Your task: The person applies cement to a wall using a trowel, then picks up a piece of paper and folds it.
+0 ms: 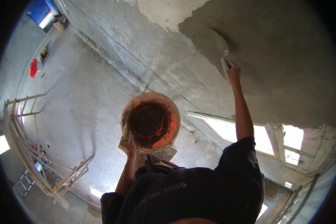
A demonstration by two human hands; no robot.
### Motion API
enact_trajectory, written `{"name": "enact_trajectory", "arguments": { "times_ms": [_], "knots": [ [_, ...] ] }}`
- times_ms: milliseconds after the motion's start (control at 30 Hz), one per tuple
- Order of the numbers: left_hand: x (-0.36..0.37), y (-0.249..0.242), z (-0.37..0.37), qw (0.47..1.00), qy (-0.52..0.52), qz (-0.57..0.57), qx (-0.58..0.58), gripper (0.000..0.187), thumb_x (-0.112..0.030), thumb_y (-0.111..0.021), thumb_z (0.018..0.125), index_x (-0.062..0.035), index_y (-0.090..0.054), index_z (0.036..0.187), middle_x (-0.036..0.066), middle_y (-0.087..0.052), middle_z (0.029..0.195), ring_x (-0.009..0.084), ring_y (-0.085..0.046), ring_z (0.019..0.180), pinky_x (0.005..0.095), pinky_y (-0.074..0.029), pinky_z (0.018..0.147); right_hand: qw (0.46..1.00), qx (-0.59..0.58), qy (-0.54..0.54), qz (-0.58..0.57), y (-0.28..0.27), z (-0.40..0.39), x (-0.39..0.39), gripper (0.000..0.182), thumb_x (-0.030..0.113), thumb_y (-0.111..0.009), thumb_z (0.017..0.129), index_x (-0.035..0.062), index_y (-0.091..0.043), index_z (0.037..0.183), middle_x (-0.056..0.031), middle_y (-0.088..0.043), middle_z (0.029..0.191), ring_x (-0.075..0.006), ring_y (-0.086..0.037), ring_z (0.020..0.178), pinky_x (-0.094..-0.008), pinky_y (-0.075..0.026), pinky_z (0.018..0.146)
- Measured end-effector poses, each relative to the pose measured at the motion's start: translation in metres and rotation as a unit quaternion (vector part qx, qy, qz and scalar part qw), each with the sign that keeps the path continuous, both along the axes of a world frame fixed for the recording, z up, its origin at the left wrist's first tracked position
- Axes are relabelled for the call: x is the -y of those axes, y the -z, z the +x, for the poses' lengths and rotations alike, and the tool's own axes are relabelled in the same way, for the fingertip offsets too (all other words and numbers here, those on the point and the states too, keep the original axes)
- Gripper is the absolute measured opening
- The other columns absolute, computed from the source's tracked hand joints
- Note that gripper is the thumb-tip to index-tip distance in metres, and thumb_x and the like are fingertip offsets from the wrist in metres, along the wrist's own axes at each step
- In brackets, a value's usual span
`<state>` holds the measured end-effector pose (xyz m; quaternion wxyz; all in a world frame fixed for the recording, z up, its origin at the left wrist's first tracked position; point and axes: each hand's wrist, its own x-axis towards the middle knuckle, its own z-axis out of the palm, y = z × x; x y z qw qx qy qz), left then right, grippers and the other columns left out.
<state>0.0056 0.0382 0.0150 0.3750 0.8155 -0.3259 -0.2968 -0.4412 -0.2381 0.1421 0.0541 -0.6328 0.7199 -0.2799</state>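
Note:
My left hand [128, 146] grips the near left rim of a round bucket [171, 119], holding it in front of my body. Orange shows through the dark residue inside the bucket, and its bottom is in shadow. My right hand [233, 73], arm stretched up and out, is closed around the handle of a plastering trowel [221, 43]. The trowel's blade lies against or very close to the wall, over a dark grey coat of plaster [280, 71]. Left of that coat, the wall [138, 41] is lighter and patchy.
Wooden scaffolding [35, 153] stands at the left, beside a small ladder [25, 184]. A red object [33, 68] lies on the grey floor [78, 97] farther off. Bright window openings [227, 128] sit below my right arm. A thin cable [153, 71] runs along the wall.

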Motion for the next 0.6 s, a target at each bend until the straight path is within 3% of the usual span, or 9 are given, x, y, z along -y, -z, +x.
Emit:
{"name": "enact_trajectory", "arguments": {
  "times_ms": [133,333,400,433,500,600],
  "knots": [
    [-0.001,0.012,0.000,0.999,-0.016,-0.044,0.013,0.026,-0.019,-0.067,0.078,0.0070,-0.066,0.080,0.016,-0.066,0.067,0.0233,-0.063,0.057,0.0356,-0.048,0.055,0.996,-0.079,0.020,0.030,-0.030,0.022,0.021,0.039,0.037,-0.064,0.083,-0.0007,-0.066,0.094,-0.0201,-0.065,0.084,-0.0300,-0.065,0.080,-0.0363,-0.050,0.069],
    [-0.001,0.002,-0.002,0.999,-0.023,-0.027,0.001,0.027,-0.020,-0.067,0.078,0.0071,-0.066,0.080,0.016,-0.066,0.068,0.0239,-0.063,0.058,0.0359,-0.049,0.056,0.981,-0.182,0.061,0.028,-0.063,-0.012,0.018,0.031,0.024,-0.065,0.081,-0.0023,-0.065,0.096,-0.0203,-0.065,0.090,-0.0323,-0.064,0.085,-0.0386,-0.048,0.074],
    [0.001,-0.004,-0.001,0.999,-0.027,-0.015,-0.011,0.027,-0.020,-0.067,0.078,0.0069,-0.066,0.081,0.016,-0.066,0.068,0.0239,-0.063,0.058,0.0359,-0.048,0.056,0.997,-0.075,0.024,-0.023,-0.037,-0.042,0.023,0.027,0.017,-0.063,0.079,-0.0018,-0.065,0.099,-0.0210,-0.065,0.093,-0.0331,-0.063,0.088,-0.0378,-0.048,0.078],
    [0.002,-0.006,-0.002,1.000,-0.024,-0.012,-0.006,0.027,-0.020,-0.067,0.078,0.0067,-0.066,0.081,0.016,-0.066,0.068,0.0233,-0.062,0.058,0.0357,-0.048,0.055,0.997,-0.077,0.024,-0.022,-0.028,-0.049,0.025,0.027,0.017,-0.063,0.079,-0.0018,-0.065,0.099,-0.0210,-0.065,0.093,-0.0331,-0.063,0.088,-0.0378,-0.048,0.078],
    [0.001,-0.006,-0.003,1.000,-0.020,-0.011,0.000,0.026,-0.020,-0.067,0.078,0.0065,-0.066,0.081,0.016,-0.065,0.067,0.0226,-0.062,0.058,0.0356,-0.048,0.055,0.998,0.063,-0.009,0.029,-0.008,-0.063,0.032,0.028,0.012,-0.061,0.079,-0.0011,-0.063,0.103,-0.0212,-0.064,0.097,-0.0332,-0.061,0.093,-0.0375,-0.047,0.080],
    [0.001,0.002,-0.002,1.000,-0.015,-0.013,0.017,0.026,-0.019,-0.067,0.079,0.0063,-0.066,0.081,0.015,-0.065,0.066,0.0209,-0.060,0.056,0.0351,-0.047,0.055,0.997,0.056,-0.037,0.049,0.058,-0.097,0.060,0.031,0.009,-0.060,0.077,0.0005,-0.062,0.107,-0.0212,-0.063,0.101,-0.0345,-0.060,0.094,-0.0382,-0.047,0.081]
  ]
}}
